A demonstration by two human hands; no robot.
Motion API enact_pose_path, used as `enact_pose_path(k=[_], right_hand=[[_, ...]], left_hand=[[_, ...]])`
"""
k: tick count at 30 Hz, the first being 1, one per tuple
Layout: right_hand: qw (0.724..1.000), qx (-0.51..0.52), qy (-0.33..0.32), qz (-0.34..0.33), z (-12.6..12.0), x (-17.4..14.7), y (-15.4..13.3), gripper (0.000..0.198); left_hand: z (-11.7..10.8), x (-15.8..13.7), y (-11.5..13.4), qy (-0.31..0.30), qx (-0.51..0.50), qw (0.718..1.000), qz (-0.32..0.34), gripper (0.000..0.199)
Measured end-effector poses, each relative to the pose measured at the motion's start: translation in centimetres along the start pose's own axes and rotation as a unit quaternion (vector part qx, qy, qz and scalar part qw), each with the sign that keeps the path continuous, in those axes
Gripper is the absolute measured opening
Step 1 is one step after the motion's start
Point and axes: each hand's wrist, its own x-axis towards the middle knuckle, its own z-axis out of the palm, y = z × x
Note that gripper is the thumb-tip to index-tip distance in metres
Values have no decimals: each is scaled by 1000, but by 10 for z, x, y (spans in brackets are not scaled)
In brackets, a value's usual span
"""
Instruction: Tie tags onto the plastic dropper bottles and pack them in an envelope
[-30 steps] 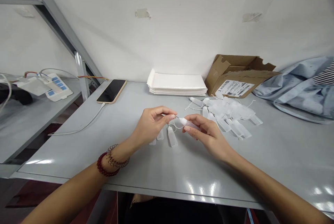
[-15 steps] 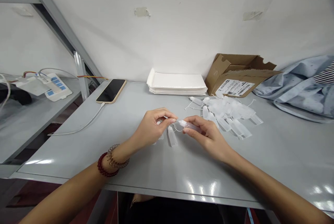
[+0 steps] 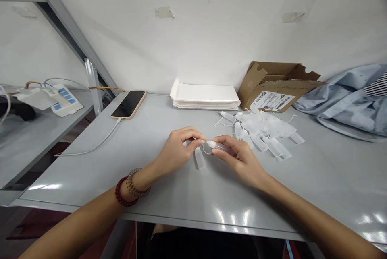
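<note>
My right hand (image 3: pixel 238 156) is closed round a small translucent plastic bottle (image 3: pixel 222 148), which lies nearly level with its white tip to the left. A thin white cord loop (image 3: pixel 207 150) hangs by the tip. Just off that tip, my left hand (image 3: pixel 181 146) pinches thumb and forefinger together; what sits between them is too small to make out. On the table below lies another such bottle (image 3: pixel 199 158), partly under the left fingers. A heap of similar clear bottles (image 3: pixel 263 128) with white cords spreads beyond my right hand.
At the back of the grey table (image 3: pixel 169 206) are a stack of white envelopes (image 3: pixel 207 96) and an open cardboard box (image 3: pixel 275 88). Blue cloth (image 3: pixel 356 102) lies to the right. A phone (image 3: pixel 129 105) on a white cable rests at the left, near a metal frame post (image 3: pixel 93 85).
Both hands stay nearly in place. My left hand has shifted very slightly, its fingers now covering more of the bottles beneath. The same bottle stays in my right hand.
</note>
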Motion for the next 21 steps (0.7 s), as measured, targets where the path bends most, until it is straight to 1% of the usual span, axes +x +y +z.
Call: enact_pose_path(k=[16,18,21], right_hand=[[1000,2,-11,12,2,0,4,15],[1000,9,-16,20,2,0,3,16],[997,40,-30,52,2,1,1,18]], left_hand=[[3,-2,-4,-1,27,999,19,13],[3,-1,-3,1,33,999,22,14],[2,0,-2,-7,42,999,28,13]])
